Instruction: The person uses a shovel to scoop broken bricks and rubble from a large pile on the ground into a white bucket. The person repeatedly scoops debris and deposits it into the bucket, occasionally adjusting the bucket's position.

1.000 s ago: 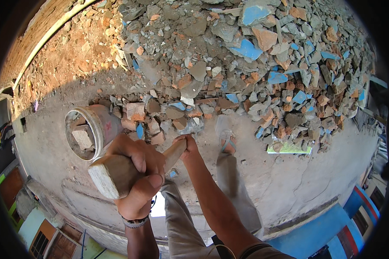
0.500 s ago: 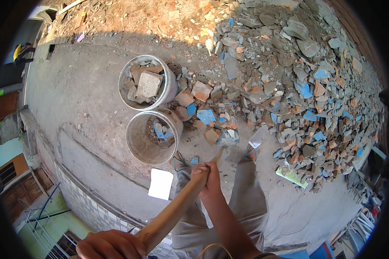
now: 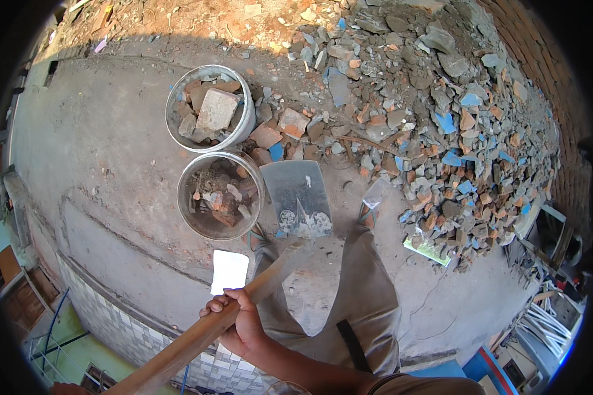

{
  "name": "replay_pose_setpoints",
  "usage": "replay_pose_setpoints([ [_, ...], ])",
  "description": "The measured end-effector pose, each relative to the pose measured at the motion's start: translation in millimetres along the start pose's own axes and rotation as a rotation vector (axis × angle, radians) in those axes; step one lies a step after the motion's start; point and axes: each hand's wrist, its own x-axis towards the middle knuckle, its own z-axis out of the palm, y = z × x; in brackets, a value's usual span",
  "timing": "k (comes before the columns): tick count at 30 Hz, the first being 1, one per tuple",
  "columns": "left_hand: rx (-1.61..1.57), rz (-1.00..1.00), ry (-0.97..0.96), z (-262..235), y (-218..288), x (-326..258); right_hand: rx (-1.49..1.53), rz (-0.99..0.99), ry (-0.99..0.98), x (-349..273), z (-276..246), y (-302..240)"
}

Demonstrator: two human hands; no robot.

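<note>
My right hand (image 3: 240,321) is wrapped round the wooden handle of a shovel (image 3: 178,359). At the lower left edge only a sliver of my left hand (image 3: 69,389) shows, by the handle's upper end; its fingers are mostly cut off. The shovel's grey metal blade (image 3: 295,187) is bare of rubble, just right of the nearer bucket (image 3: 180,197). Inside that bucket lie broken brick and dusty rubble (image 3: 221,197). A second bucket (image 3: 247,122) touches it on the far side, filled with chunks and topped by a pale square block (image 3: 217,110).
A large heap of rubble (image 3: 441,131) with blue-painted pieces spreads along the right side, against a brick wall (image 3: 547,85). Loose chunks (image 3: 292,123) lie beside the buckets. A white sheet (image 3: 229,271) lies near my feet. A low tiled wall (image 3: 112,299) runs along the left.
The shovel blade has come up from the rubble and swung left beside the nearer bucket. More debris is in that bucket now. My right hand has moved left and nearer with the handle.
</note>
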Motion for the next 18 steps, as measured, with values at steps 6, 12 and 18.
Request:
replay_pose_setpoints([
  [6,0.204,-0.148,0.412,13,-181,33,-0.007,-0.384,0.015,13,-20,-187],
  [12,0.201,-0.398,0.656,-4,-417,66,0.129,-0.558,0.201,110,-80,-387],
  [18,0.233,-0.577,0.544,-43,-540,149,0.217,-0.7,0.28,188,-61,-471],
])
